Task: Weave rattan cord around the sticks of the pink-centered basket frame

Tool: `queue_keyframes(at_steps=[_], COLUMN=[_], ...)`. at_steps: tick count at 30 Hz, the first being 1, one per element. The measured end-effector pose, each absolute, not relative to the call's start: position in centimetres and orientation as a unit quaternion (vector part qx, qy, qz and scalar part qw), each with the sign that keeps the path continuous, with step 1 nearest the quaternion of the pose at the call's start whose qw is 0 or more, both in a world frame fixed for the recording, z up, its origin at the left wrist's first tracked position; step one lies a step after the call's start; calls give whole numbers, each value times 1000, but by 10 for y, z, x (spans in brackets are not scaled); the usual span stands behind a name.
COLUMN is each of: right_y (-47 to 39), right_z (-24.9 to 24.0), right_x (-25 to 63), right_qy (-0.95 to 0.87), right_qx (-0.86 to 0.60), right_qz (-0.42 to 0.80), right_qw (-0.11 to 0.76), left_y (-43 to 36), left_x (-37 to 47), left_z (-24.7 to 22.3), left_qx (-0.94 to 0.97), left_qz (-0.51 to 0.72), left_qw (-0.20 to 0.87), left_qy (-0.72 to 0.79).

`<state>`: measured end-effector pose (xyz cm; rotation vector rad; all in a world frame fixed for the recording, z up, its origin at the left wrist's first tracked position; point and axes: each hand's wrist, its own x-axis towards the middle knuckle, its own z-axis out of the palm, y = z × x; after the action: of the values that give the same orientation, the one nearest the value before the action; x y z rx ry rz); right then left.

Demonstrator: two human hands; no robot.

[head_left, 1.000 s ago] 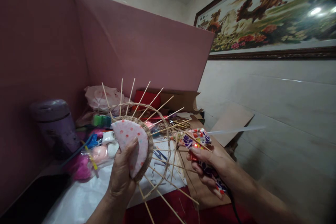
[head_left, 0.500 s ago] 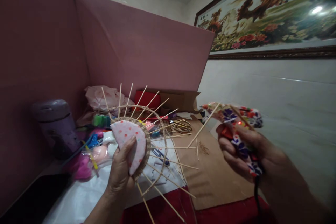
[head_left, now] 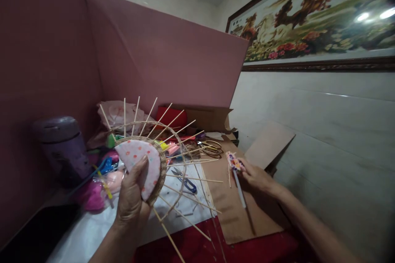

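Left hand (head_left: 131, 195): lower centre-left, raised, thumb pressed on the polka-dot woven disc (head_left: 140, 164) (skewer spokes fanning out).
Right hand (head_left: 256, 176): stretched forward right of centre, fingers closed on the floral glue gun (head_left: 235, 162), low over the cardboard sheet (head_left: 234, 209).

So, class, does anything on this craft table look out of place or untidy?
Yes. Loose sticks lie scattered at angles across the white sheet, and the cardboard piece tilts up against the wall.
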<state>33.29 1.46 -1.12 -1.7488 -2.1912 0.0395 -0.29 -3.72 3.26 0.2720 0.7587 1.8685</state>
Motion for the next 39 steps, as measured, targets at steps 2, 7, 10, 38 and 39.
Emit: queue_keyframes(at_steps=[2,7,10,38,39], right_y=[17,21,15,-45,-44], right_z=[-26,-31,-13,36,36], right_x=[330,326,318,148,147], right_qy=[-777,-799,-772,-692,-690], right_qx=[-610,-584,-607,-533,-534], right_qz=[7,-5,-55,-147,-149], right_qw=[156,145,182,464,465], left_y=[-38,-40,-41,-61,-62], left_x=[-1,2,2,23,23], left_z=[32,29,28,42,43], left_qx=[114,121,122,170,170], left_qz=[774,759,756,754,756], left_qw=[536,555,559,508,503], left_qy=[316,318,317,380,383])
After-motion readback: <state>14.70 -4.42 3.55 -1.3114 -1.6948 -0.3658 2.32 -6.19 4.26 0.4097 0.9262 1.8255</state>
